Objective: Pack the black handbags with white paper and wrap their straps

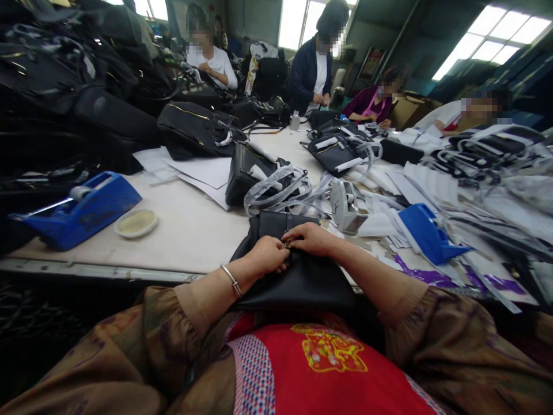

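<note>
A black leather-look bag (pixel 298 282) lies at the table's front edge, close against my red apron. Both hands meet at a small gold-coloured metal clasp (pixel 287 245) on its upper part. My left hand (pixel 270 255) has its fingers curled and closed on the clasp from the left. From the right, my right hand (pixel 309 238) pinches at the same clasp with thumb and fingertips. The fingers cover most of the clasp, so its exact shape is hidden.
Blue tape dispensers stand left (pixel 86 207) and right (pixel 427 233), with a shallow round dish (pixel 136 223) by the left one. More black bags (pixel 194 129), white paper sheets (pixel 194 170) and a clear-wrapped strap (pixel 276 193) lie beyond. Several people work across the table (pixel 185 230).
</note>
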Tool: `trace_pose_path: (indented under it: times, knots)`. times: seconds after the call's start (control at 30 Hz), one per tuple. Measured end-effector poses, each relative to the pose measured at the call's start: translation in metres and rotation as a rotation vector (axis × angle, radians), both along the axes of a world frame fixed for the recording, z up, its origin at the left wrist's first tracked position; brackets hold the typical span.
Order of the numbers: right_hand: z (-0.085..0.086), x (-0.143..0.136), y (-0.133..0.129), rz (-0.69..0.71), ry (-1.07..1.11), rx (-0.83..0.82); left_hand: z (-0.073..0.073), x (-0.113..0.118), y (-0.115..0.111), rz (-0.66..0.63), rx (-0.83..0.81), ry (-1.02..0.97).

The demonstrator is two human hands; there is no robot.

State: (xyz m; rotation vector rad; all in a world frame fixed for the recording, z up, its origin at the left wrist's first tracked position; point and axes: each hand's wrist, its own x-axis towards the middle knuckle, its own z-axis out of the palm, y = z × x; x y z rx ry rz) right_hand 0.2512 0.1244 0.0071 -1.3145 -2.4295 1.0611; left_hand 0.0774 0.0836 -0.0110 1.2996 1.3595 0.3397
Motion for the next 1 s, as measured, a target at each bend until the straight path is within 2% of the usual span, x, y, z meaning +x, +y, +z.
trace_pose_path:
  times: [0.13,0.27,0.53,0.7,0.8,0.9,1.0]
  knots:
    - [0.000,0.000,-0.002,-0.002,-0.070,0.112,0.002,0.000,0.000,-0.012,0.001,0.024]
    - [0.000,0.003,0.000,0.054,0.014,0.015,0.004,-0.001,-0.002,-0.025,0.006,0.030]
    - [-0.001,-0.006,-0.003,-0.050,-0.061,0.004,-0.003,-0.001,-0.002,-0.041,0.013,0.041]
    - [-0.006,-0.006,-0.008,-0.073,-0.087,0.129,-0.001,-0.001,-0.002,-0.045,0.024,0.056]
    - [-0.010,0.000,-0.010,-0.063,-0.009,0.177,0.002,-0.001,-0.003,-0.049,0.028,0.051]
    - [-0.010,0.007,-0.014,-0.130,0.057,0.234,0.005,-0.001,-0.004,-0.042,0.026,0.053]
    - [-0.003,0.005,-0.020,-0.087,-0.050,0.316,0.008,0.000,-0.005,-0.039,0.024,0.066]
